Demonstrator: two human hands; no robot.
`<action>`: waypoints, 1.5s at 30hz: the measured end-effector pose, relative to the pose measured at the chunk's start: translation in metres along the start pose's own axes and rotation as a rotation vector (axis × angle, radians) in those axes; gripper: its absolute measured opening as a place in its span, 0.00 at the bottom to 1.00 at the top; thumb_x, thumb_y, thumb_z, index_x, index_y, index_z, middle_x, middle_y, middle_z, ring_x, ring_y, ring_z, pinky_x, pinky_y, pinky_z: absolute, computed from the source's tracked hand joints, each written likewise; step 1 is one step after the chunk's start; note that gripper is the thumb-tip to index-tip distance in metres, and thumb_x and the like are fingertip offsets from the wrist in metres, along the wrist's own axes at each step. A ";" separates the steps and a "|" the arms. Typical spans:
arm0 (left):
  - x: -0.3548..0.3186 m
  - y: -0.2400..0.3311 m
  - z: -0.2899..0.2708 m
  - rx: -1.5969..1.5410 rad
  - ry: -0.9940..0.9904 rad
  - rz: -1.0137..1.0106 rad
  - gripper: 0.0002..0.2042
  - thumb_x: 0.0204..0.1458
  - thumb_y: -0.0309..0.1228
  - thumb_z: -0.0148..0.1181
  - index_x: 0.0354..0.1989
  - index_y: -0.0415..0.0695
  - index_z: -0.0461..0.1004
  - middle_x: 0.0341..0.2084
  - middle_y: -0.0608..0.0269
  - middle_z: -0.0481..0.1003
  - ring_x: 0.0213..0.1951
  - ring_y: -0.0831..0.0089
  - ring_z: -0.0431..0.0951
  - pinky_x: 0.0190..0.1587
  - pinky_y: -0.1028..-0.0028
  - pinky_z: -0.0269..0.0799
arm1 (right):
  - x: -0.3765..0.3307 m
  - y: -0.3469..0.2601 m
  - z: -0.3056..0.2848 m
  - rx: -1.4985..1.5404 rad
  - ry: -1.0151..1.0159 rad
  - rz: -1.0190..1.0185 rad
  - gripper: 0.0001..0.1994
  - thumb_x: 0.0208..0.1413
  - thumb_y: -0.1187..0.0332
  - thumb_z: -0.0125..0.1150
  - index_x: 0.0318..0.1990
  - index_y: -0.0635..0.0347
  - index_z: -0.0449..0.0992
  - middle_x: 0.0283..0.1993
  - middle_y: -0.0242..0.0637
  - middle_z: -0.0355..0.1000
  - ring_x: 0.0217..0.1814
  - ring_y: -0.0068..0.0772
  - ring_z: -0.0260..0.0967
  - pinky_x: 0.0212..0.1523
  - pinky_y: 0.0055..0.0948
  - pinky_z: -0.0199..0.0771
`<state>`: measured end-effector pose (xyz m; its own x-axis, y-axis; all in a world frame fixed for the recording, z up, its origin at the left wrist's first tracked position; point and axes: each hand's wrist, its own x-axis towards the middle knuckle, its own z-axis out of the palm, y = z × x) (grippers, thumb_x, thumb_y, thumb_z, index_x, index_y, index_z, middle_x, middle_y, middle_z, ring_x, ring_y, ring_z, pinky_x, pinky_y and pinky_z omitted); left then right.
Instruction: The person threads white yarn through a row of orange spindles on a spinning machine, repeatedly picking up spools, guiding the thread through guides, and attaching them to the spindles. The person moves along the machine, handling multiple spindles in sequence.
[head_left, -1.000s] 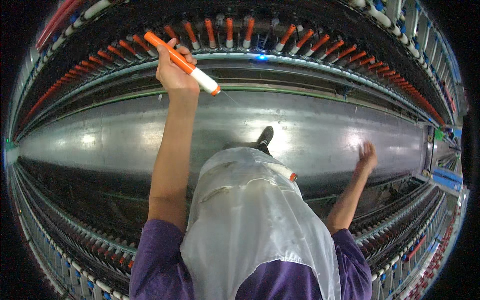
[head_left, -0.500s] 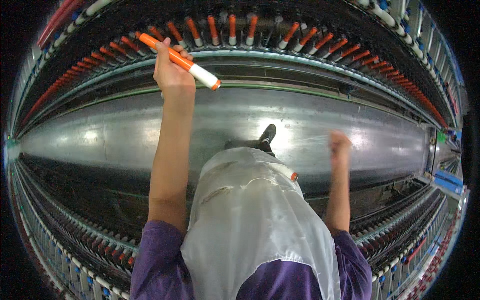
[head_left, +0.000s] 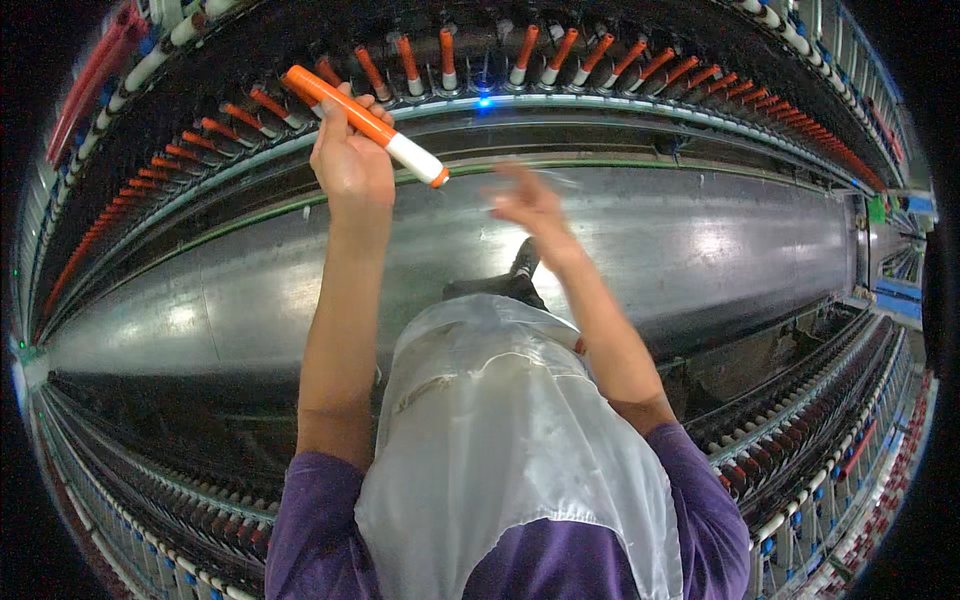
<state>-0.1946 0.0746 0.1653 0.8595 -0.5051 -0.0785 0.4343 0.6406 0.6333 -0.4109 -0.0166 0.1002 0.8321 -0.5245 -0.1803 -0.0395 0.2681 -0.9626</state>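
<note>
My left hand (head_left: 352, 165) is closed around a spinning bobbin (head_left: 375, 128), an orange tube with white yarn wound on its lower end. The bobbin slants down to the right, in front of the spindle row. My right hand (head_left: 532, 205) is raised over the floor, to the right of the bobbin's white end. It is blurred, but its fingers look spread and nothing distinct shows in them. Beyond both hands, orange tubes with white yarn (head_left: 408, 65) stand in a long curved row. One spindle place in it has no orange tube, and a blue lamp (head_left: 485, 102) glows below.
A metal rail (head_left: 560, 101) and a green-edged ledge (head_left: 640, 165) run along the machine. The grey floor (head_left: 660, 250) forms an aisle, with a second spindle row (head_left: 760, 450) behind me. My pale apron (head_left: 480, 400) has an orange-ended thing (head_left: 579, 345) in its pocket.
My right hand has swung up and left from beside the apron, its fist loosening. The left hand keeps the bobbin nearly in place. The spindle row has shifted left, and the blue lamp now shows.
</note>
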 end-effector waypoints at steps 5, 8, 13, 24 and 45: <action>0.000 0.006 -0.003 -0.031 0.019 0.013 0.16 0.60 0.37 0.52 0.48 0.37 0.64 0.33 0.58 0.67 0.36 0.69 0.67 0.44 0.66 0.66 | -0.031 0.006 0.045 0.056 -0.416 0.228 0.08 0.53 0.68 0.62 0.36 0.63 0.78 0.22 0.29 0.70 0.23 0.19 0.64 0.26 0.23 0.66; 0.004 0.027 -0.024 -0.028 0.044 0.103 0.15 0.59 0.36 0.53 0.45 0.37 0.64 0.32 0.59 0.66 0.35 0.71 0.66 0.43 0.68 0.66 | -0.088 0.053 -0.083 0.178 0.016 0.155 0.16 0.58 0.53 0.55 0.36 0.56 0.76 0.22 0.24 0.63 0.24 0.17 0.57 0.24 0.21 0.57; 0.009 0.047 -0.049 -0.007 0.095 0.172 0.13 0.59 0.35 0.54 0.42 0.38 0.64 0.31 0.60 0.66 0.34 0.72 0.66 0.42 0.69 0.67 | -0.206 0.107 -0.358 0.427 1.152 0.163 0.14 0.62 0.67 0.37 0.49 0.62 0.66 0.47 0.40 0.67 0.42 0.32 0.64 0.42 0.32 0.69; -0.011 -0.006 0.006 0.062 0.052 -0.027 0.09 0.58 0.33 0.55 0.36 0.41 0.66 0.27 0.63 0.67 0.31 0.71 0.67 0.37 0.68 0.68 | -0.017 -0.001 -0.036 0.095 0.031 -0.036 0.29 0.54 0.61 0.60 0.61 0.60 0.60 0.62 0.43 0.61 0.55 0.40 0.68 0.49 0.35 0.75; 0.004 0.001 -0.023 0.041 0.120 0.029 0.09 0.58 0.33 0.55 0.36 0.42 0.64 0.28 0.62 0.66 0.33 0.73 0.67 0.41 0.66 0.69 | -0.136 0.091 -0.265 -0.288 0.822 0.287 0.26 0.62 0.54 0.46 0.62 0.61 0.60 0.59 0.41 0.64 0.57 0.36 0.65 0.52 0.41 0.67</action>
<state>-0.1848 0.0866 0.1475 0.8985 -0.4127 -0.1496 0.3997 0.6283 0.6675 -0.6745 -0.1347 -0.0168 0.1176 -0.9085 -0.4010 -0.4123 0.3227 -0.8520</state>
